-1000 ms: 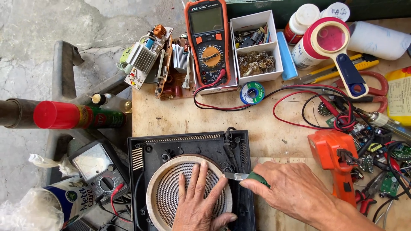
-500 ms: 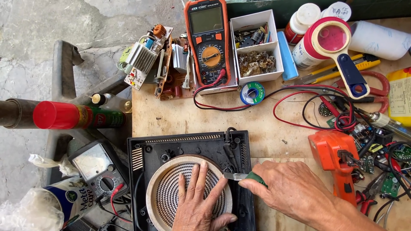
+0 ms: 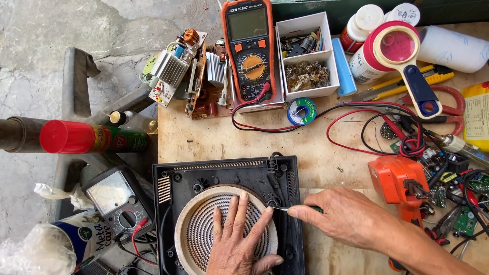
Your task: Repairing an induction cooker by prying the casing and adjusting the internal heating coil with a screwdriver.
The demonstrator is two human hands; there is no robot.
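Hands on a black plastic cooker shell [image 3: 224, 168]

Left hand [image 3: 237, 239] lies flat and open on its round ridged coil [image 3: 198, 234]; right hand [image 3: 341, 216] pinches a thin green-handled screwdriver [image 3: 298, 208] beside it.

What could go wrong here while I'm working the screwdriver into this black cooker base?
The screwdriver tip in the right hand sits close to the left hand pressed flat on the round coil; a slip might jab those fingers or scratch the coil. A loose screw lies on the bench and could roll off. Red and black wires trail nearby and could snag your arm.
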